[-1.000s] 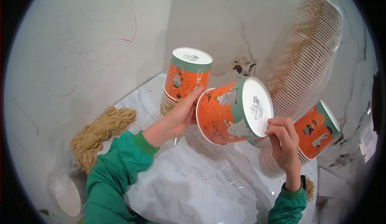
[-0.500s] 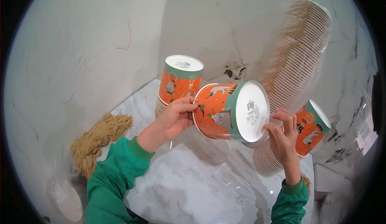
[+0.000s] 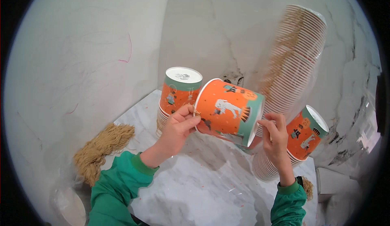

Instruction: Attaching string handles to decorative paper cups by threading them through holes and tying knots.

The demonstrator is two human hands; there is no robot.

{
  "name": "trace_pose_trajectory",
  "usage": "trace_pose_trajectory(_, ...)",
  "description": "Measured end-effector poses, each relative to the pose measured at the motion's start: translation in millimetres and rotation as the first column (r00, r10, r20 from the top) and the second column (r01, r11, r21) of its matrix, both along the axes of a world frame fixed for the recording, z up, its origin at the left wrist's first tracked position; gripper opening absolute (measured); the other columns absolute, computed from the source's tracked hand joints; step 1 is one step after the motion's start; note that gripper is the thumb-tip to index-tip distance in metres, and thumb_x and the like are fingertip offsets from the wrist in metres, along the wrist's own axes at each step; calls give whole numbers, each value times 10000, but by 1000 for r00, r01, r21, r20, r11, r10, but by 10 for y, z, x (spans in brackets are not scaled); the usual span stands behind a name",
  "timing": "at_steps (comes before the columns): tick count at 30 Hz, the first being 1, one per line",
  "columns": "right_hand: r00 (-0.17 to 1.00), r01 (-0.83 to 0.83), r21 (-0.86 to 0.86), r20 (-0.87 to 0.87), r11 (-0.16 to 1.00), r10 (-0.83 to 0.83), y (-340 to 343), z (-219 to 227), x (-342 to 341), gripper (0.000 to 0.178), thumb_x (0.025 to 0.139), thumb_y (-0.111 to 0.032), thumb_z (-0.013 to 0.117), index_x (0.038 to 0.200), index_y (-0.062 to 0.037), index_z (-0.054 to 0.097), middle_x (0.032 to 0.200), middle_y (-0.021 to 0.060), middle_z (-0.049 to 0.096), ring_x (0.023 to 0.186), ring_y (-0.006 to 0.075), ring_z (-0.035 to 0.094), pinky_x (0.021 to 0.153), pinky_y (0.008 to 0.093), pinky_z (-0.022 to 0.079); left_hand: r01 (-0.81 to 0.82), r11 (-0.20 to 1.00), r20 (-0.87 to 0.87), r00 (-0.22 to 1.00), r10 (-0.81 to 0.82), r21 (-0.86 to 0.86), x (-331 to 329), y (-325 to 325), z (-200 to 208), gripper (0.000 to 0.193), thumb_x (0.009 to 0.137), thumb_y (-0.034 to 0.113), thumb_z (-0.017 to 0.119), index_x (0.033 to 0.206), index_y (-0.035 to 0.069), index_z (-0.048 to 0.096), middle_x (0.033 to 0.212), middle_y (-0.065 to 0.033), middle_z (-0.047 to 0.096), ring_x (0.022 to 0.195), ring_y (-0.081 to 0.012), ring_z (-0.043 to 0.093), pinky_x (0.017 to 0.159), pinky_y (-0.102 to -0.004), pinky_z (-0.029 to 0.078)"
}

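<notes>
Tilted on its side above the table, an orange paper bucket with a green band and printed figures hangs between my hands. My left hand pinches its white rim, where a bit of tan cord shows near the fingertips. At the other end, the thumb and fingers of my right hand grip the edge of the base. The bucket's inside faces away and is hidden.
Upturned bucket stacks stand at the back left and right. A tall nested stack in clear plastic leans at the wall. Tan cord bundles lie at the left and right of the marble table.
The bucket has turned, so its printed side now faces me and its white base has swung almost out of sight. My right hand has shifted slightly left along with it.
</notes>
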State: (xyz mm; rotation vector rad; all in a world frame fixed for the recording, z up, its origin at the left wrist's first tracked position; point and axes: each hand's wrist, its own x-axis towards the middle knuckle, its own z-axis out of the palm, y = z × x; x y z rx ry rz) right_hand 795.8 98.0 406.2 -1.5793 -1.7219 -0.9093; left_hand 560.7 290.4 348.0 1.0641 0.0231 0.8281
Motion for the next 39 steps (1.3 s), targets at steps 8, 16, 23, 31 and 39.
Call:
trace_pose_trajectory(8,538,-228,201,-790,953,295,-53,-217,-96,261,1085,-184,478,1186,8,623,1025,32,638,877,97,607,768,246,509,-108,943,-35,991,125,314,-10,-294,-1,127,1029,66,572,1133,-2,597,1002,-4,665,956,-62,615,847,-250,495)
trace_pose_trajectory(16,383,-251,256,-860,933,339,-50,-295,-401,258,1035,-138,582,1253,-1,563,989,16,616,872,68,583,744,228,494,-179,870,-94,964,248,460,-3,-366,22,126,1029,71,569,1108,-20,606,957,-34,673,891,-89,646,836,-276,527)
trace_pose_trajectory(23,832,77,51,-554,996,-36,-18,-372,-411,462,961,-116,670,1366,26,497,1082,87,553,861,121,582,742,269,519,-141,880,-158,959,235,454,-35,-365,76,128,1022,48,578,1124,-28,597,962,-4,659,856,-51,603,768,-229,489)
trace_pose_trajectory(31,395,-109,42,-915,993,82,-93,-474,-602,635,942,-137,699,1465,-10,362,1080,88,575,892,127,588,711,286,545,-254,867,-138,930,341,428,-71,-402,129,172,1022,56,573,1173,-24,595,940,-8,666,855,-36,583,770,-225,493)
trace_pose_trajectory(39,48,-283,216,-970,935,238,135,-614,-574,382,964,-143,700,1273,-26,508,974,32,678,739,94,606,722,247,547,-262,869,-24,954,299,419,66,-402,18,205,1027,71,575,1213,-17,584,997,-12,643,912,-44,574,810,-237,490)
